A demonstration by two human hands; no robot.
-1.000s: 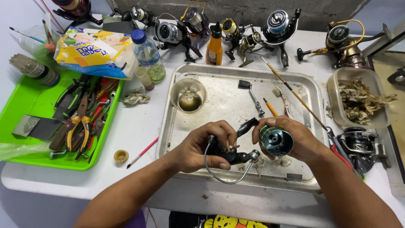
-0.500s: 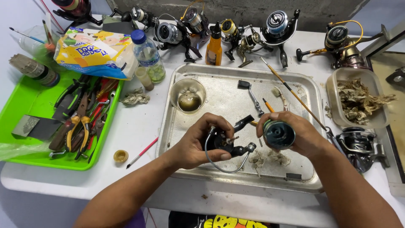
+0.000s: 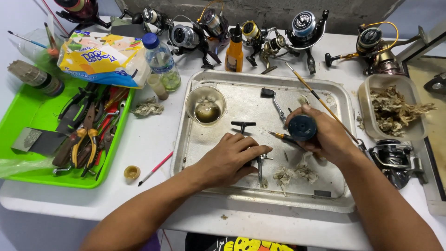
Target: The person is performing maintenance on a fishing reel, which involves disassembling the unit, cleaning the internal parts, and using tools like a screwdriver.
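Right hand [image 3: 325, 135] was wrapped around a dark round spool [image 3: 302, 127], held just above the right half of the metal tray [image 3: 241, 95], flat face pointing up toward the camera, so its axis ran roughly vertical. Fingers were closed snug around its rim. I'd guess it's fairly light but rigid and a bit greasy, so gripping by the rim made sense.

Left hand [image 3: 230, 160] lay palm-down over the black reel body [image 3: 253, 160] near the tray's front middle, pressing it to the tray floor. Whether the fingers actually curled around it, I couldn't tell. Its long axis seemed to run left-right, with a thin metal shaft [image 3: 259, 169] poking toward the front edge. Small brass cup [image 3: 206, 106] sat at the tray's back-left corner.
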